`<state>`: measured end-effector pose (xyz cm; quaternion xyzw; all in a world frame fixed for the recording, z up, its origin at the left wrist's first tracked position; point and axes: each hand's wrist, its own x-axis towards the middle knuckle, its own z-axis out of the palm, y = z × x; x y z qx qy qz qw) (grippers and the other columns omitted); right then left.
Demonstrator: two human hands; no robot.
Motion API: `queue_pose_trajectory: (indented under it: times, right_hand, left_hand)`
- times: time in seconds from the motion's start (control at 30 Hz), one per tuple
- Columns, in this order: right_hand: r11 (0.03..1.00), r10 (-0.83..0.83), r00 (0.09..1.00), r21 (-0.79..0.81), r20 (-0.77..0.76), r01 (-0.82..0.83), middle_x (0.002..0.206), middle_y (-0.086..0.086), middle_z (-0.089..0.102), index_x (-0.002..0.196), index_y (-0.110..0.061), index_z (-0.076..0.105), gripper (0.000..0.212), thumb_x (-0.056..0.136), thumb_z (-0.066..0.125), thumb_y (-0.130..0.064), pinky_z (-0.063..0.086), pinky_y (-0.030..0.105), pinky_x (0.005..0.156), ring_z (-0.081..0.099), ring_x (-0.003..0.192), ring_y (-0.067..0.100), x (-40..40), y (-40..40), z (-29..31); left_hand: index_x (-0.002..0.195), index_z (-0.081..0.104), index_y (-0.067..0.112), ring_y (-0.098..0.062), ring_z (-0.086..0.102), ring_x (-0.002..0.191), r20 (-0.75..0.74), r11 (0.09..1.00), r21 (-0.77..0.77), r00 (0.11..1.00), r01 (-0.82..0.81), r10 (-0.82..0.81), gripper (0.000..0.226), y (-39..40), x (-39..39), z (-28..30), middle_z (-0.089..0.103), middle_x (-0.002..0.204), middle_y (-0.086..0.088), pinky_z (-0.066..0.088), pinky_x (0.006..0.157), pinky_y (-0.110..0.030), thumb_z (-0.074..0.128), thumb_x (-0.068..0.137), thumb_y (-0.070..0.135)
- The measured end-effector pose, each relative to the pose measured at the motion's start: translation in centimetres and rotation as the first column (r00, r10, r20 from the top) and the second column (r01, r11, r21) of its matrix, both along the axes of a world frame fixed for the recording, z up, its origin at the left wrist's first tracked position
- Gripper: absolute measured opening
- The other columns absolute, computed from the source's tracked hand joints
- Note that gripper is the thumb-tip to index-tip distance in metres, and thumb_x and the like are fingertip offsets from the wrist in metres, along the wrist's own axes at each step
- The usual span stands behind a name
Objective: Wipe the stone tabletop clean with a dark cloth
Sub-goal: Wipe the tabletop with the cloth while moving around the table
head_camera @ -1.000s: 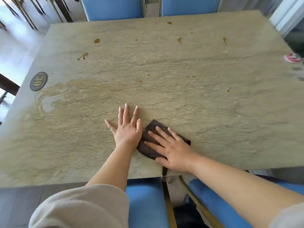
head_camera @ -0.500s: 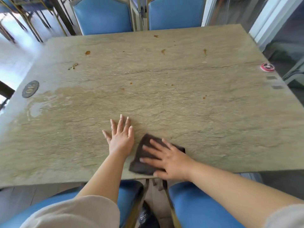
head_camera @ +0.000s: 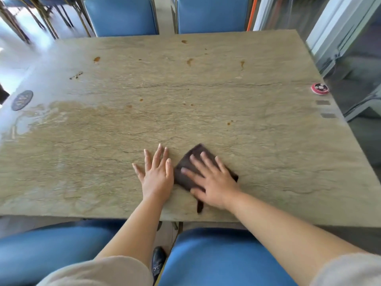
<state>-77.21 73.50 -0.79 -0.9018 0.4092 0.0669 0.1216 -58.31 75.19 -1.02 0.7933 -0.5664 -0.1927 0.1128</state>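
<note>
Two blue padded chair seats [head_camera: 216,256] sit nearest, at 6 o'clock. Beyond them, on the near edge of the beige veined stone tabletop [head_camera: 268,141], the right hand [head_camera: 210,178] presses flat, fingers spread, on the dark brown folded cloth [head_camera: 184,172]. The left hand [head_camera: 157,174] lies flat and empty at the cloth's 9 o'clock. Brown spots [head_camera: 189,61] dot the far half toward 12 o'clock.

Place: looking like a restaurant or canteen dining area.
Table: a numbered round tag [head_camera: 22,100] sitting on the stained stone tabletop [head_camera: 206,96].
Seating: matching blue padded chairs [head_camera: 121,15] lining both sides.
Background: more metal chair legs [head_camera: 41,19] showing beyond.
</note>
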Motion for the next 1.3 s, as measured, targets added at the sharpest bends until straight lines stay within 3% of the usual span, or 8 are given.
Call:
queue_pose_trajectory:
  times: [0.07,0.13,0.4,0.67,0.87,1.17,1.23,1.3]
  right_hand:
    - [0.970,0.241,0.970,0.024,0.034,-0.242,0.159,-0.012,-0.013,0.146,-0.052,0.001,0.058,0.092,0.021,-0.060,-0.014,0.046,0.115,-0.020,0.145,0.019,-2.9,0.0,0.1]
    - [0.971,0.238,0.971,0.016,0.024,-0.239,0.159,-0.015,-0.012,0.145,-0.055,0.002,0.057,0.092,0.021,-0.063,-0.012,0.044,0.116,-0.019,0.145,0.016,-4.8,-2.1,-0.1]
    - [0.860,-0.510,0.859,-0.027,-0.056,0.509,0.159,0.000,-0.018,0.149,-0.041,-0.006,0.066,0.092,0.017,-0.066,-0.011,0.055,0.115,-0.021,0.145,0.028,3.1,-11.7,-0.7]
    - [0.982,0.187,0.971,-0.002,0.146,-0.189,0.160,-0.014,0.004,0.147,-0.047,0.018,0.051,0.098,0.035,-0.045,-0.002,0.042,0.119,-0.003,0.148,0.013,2.3,-13.8,-0.3]
    - [0.912,-0.410,0.912,0.009,-0.019,0.410,0.161,-0.006,-0.010,0.151,-0.036,0.004,0.056,0.099,0.018,-0.050,-0.006,0.043,0.118,-0.012,0.147,0.018,1.2,-15.7,-0.6]
    - [0.967,0.251,0.960,0.019,0.125,-0.255,0.160,-0.011,0.007,0.148,-0.041,0.018,0.052,0.097,0.022,-0.048,-0.001,0.042,0.119,-0.001,0.148,0.014,-4.5,-2.6,-0.6]
    - [0.966,0.257,0.961,-0.001,0.099,-0.258,0.159,-0.014,0.006,0.147,-0.044,0.019,0.049,0.098,0.020,-0.048,-0.001,0.039,0.119,0.000,0.147,0.011,-7.7,-3.9,-0.5]
    - [1.000,0.001,0.998,-0.015,0.067,0.000,0.160,-0.014,0.002,0.148,-0.045,0.013,0.050,0.099,0.021,-0.048,-0.004,0.037,0.118,-0.003,0.147,0.011,-9.8,-6.1,-0.5]
  left_hand:
    - [0.153,0.017,0.037,-0.012,-0.019,0.148,0.000,0.999,-0.002,0.999,-0.039,0.039,0.052,-0.7,-0.6,0.2,0.001,0.160,0.024,-0.020,0.113,-0.058,0.009,0.102,0.044]
    - [0.153,0.014,0.041,-0.012,-0.019,0.148,0.016,0.997,0.025,0.997,-0.076,0.075,0.053,-1.6,-1.1,0.3,-0.001,0.160,0.025,-0.019,0.111,-0.063,0.008,0.100,0.046]
    - [0.151,-0.011,0.042,-0.016,-0.025,0.146,0.218,0.994,0.045,0.972,-0.101,0.089,0.058,-2.4,-1.8,-1.2,-0.021,0.158,0.023,-0.013,0.109,-0.069,0.009,0.097,0.047]
    - [0.152,-0.018,0.027,-0.011,-0.024,0.146,0.218,0.990,0.021,0.967,-0.141,0.134,0.064,-2.6,-1.8,-1.5,-0.023,0.159,0.014,-0.014,0.112,-0.064,0.007,0.095,0.042]
    - [0.152,-0.015,0.032,-0.013,-0.025,0.146,0.226,0.992,0.045,0.968,-0.119,0.106,0.061,-2.5,-1.9,-1.2,-0.024,0.159,0.013,-0.014,0.112,-0.065,0.008,0.097,0.044]
    - [0.154,-0.005,0.036,-0.011,-0.021,0.147,0.170,0.988,0.078,0.978,-0.135,0.120,0.057,-2.5,-1.7,-0.9,-0.017,0.161,0.014,-0.014,0.113,-0.063,0.009,0.099,0.041]
    - [0.154,-0.004,0.033,-0.014,-0.021,0.147,0.159,0.988,0.089,0.981,-0.123,0.108,0.057,-2.4,-1.8,-0.6,-0.017,0.161,0.012,-0.015,0.113,-0.063,0.009,0.100,0.044]
    - [0.155,-0.002,0.030,-0.018,-0.022,0.147,0.146,0.988,0.096,0.984,-0.118,0.103,0.059,-2.4,-2.5,-0.4,-0.017,0.162,0.008,-0.016,0.113,-0.062,0.010,0.100,0.047]
